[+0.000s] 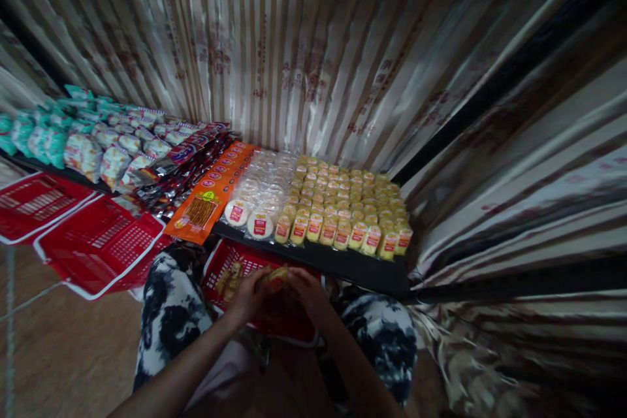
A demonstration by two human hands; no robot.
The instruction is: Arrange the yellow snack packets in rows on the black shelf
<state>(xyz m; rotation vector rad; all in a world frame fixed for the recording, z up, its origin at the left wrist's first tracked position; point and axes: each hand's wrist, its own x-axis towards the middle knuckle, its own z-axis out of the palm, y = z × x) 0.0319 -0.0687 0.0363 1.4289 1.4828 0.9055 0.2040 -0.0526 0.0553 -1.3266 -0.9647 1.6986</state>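
My left hand (249,294) and my right hand (307,292) meet over a red plastic basket (220,261) that rests on my lap. Together they grip a small yellow wrapped snack packet (277,276), fingers curled round it. A few more small packets lie in the basket near my left hand. Just beyond, a dark shelf (353,268) carries rows of yellow snack packets (343,206) with red labels, and round white packets (257,199) lie to their left.
Orange snack bags (208,199), dark foil packs (189,163) and green-and-white bags (59,134) fill the shelf further left. Two red baskets (98,235) sit low at the left. A striped shiny curtain (294,46) hangs behind and to the right.
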